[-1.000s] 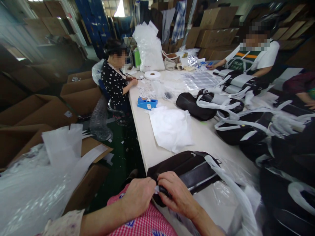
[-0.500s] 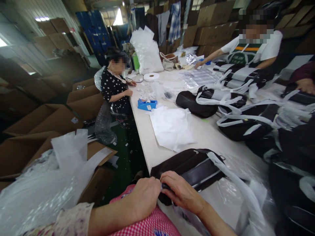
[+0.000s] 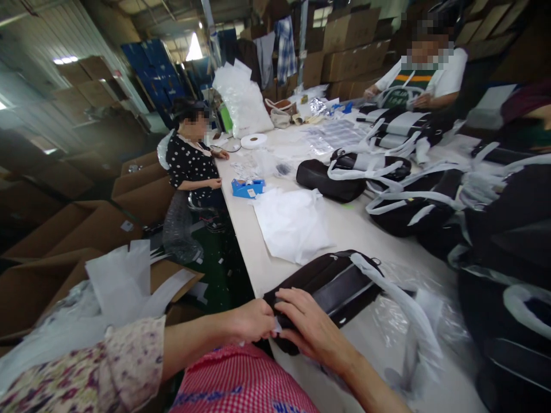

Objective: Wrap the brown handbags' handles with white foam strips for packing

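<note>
A black bag (image 3: 344,289) with a white-wrapped strap (image 3: 400,298) lies at the near edge of the table. My left hand (image 3: 257,320) is closed at the bag's left end, pinching a small whitish piece (image 3: 278,326). Beside it, my right hand (image 3: 312,327) rests on the same end of the bag, its fingers bent over the black fabric and partly spread. The thumb is close to the whitish piece. Clear plastic (image 3: 396,321) lies under and right of the bag.
White sheets (image 3: 288,223) and a blue tape dispenser (image 3: 247,188) are farther up the table (image 3: 241,229). Several black bags (image 3: 413,212) fill the right side. One person (image 3: 193,158) sits at the left edge, another (image 3: 422,74) at the far right. Open cartons (image 3: 99,229) stand left.
My right hand's fingers have spread and shifted onto the bag; my left hand has moved slightly left, with a whitish piece now showing. The far person's hands have drawn together. The view has shifted.
</note>
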A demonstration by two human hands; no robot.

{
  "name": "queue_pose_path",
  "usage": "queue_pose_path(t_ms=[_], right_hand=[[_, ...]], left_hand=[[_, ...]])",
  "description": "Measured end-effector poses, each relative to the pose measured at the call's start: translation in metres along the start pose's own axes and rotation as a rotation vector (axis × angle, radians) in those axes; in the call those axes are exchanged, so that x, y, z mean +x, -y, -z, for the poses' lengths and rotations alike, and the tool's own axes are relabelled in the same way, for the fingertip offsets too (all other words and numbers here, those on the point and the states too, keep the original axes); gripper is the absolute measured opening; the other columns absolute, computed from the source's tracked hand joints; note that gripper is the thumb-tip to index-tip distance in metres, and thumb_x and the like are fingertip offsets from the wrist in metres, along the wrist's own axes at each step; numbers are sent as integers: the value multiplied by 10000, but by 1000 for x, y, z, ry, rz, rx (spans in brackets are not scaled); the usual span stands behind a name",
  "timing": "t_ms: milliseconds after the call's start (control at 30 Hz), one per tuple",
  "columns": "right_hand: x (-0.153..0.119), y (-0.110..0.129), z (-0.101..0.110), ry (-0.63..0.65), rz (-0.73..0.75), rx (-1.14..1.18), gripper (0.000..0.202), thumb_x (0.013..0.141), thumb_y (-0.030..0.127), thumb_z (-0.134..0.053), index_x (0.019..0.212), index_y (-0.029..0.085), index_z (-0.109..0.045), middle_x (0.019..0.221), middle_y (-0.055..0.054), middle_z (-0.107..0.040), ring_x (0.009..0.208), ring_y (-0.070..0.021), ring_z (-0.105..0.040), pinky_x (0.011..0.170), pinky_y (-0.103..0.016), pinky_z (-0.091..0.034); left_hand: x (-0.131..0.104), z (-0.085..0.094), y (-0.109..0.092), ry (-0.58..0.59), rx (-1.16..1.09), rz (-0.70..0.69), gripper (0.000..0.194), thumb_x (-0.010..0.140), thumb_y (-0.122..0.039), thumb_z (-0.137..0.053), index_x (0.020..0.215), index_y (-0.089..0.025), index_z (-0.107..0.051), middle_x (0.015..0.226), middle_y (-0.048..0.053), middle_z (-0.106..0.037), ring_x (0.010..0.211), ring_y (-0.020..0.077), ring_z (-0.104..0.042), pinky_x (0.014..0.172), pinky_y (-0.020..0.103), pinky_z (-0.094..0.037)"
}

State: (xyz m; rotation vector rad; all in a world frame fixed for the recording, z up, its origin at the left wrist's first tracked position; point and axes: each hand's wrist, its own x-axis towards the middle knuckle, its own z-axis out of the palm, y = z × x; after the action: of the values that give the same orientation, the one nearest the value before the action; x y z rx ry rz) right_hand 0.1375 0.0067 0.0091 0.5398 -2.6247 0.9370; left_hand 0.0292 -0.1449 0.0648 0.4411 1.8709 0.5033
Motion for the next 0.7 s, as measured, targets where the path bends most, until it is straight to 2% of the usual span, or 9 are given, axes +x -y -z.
queue_pose_path(t_ms=[33,100,167,267,367,467,567,633,700], right_hand=[[-4,3,-1,-37,27,-69,363,925,402,-562,1200,166,-540,1306,-177,-593,1255,-290,-528,1066,-522,-452],[-10,8,-4,-111,70,-175,300,928,382,-561,1150,182,-583,1313,-168,-603,1272,-295,-524,1086,-560,-427],[-13,12,-8,-180,83,-198,195,952,314,-529,1075,195,-622,1235,-131,-658,1203,-251,-581,1046,-495,-481],[-12,13,-15,-252,100,-146,199,985,237,-455,1042,201,-641,1107,-84,-706,1121,-191,-623,966,-382,-538],[-9,12,-18,-291,134,-143,240,999,198,-402,993,200,-642,1091,-73,-712,1110,-186,-621,973,-392,-520],[-9,12,-20,-257,126,-91,269,1012,199,-344,987,191,-612,1068,-70,-715,1072,-182,-623,987,-411,-488],[-11,13,-23,-183,48,45,249,996,141,-324,991,196,-567,1000,-47,-694,977,-160,-629,1014,-419,-446],[-10,14,-24,-159,-37,134,207,973,114,-355,965,209,-539,962,-26,-664,927,-146,-618,1035,-415,-419],[-8,15,-24,-162,-123,211,170,968,122,-381,928,220,-514,904,-4,-632,876,-136,-602,1055,-412,-395]], left_hand=[[-1,-2,0,17,-34,17,208,768,-252,-498,572,-185,-480,472,-64,-396,422,96,-338,452,240,-264],[-3,-4,0,52,-92,60,218,764,-289,-507,573,-188,-479,453,-70,-389,393,86,-324,427,233,-248],[-6,-3,0,74,-140,98,231,752,-299,-522,554,-189,-476,432,-69,-383,372,80,-311,405,231,-227],[-5,1,2,81,-155,126,225,736,-303,-544,548,-187,-498,418,-69,-386,354,78,-303,380,225,-219],[1,3,7,98,-174,125,211,715,-336,-601,589,-174,-553,445,-67,-441,349,71,-329,371,207,-247],[7,3,11,160,-129,61,289,768,-358,-578,558,-160,-559,459,-38,-494,362,83,-407,399,205,-317],[9,1,10,217,-106,45,264,817,-286,-505,584,-167,-532,506,-17,-551,394,105,-469,466,233,-390],[6,1,7,157,-70,-5,205,805,-224,-481,610,-174,-520,532,-27,-554,428,105,-462,500,234,-378],[1,0,5,40,0,-113,204,791,-198,-468,593,-177,-510,537,-35,-522,479,105,-446,527,233,-354]])
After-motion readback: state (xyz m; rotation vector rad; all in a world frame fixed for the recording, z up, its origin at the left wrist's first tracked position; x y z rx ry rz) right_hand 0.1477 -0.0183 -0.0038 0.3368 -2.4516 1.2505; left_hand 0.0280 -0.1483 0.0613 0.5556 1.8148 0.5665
